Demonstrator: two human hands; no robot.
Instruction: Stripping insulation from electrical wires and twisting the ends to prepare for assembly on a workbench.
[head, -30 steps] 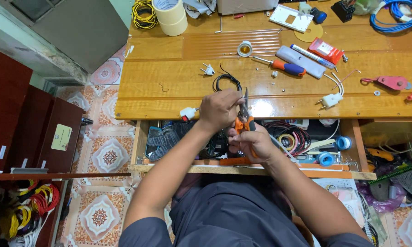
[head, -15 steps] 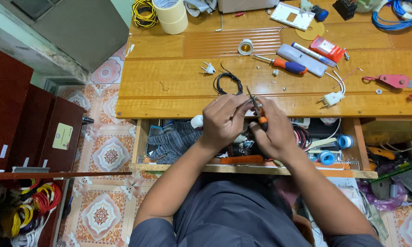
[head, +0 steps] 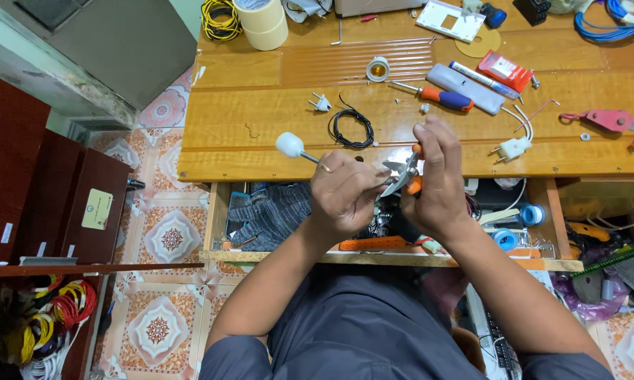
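**Pliers on a wire, held over the open drawer**

The right hand point(head: 436, 186) is clenched round orange-handled pliers point(head: 403, 177), jaws pointing left toward the left hand point(head: 345, 193). The left hand's fingers pinch a thin wire point(head: 310, 157) with a white plug point(head: 288, 144) at its far end, the plug sticking out up and left, just over the edge of the bench point(head: 261, 112). The two hands nearly touch, which brings the wire's near end right up to the jaws; whether the jaws bite the wire, I cannot tell. Both hands hang above an open drawer point(head: 218, 211) with a grey glove point(head: 271, 211) in it, close to the body, likely for a steady grip. On the bench, near the hands, lie a black wire coil point(head: 352, 128), a screwdriver point(head: 436, 95) and a second white plug point(head: 512, 148)
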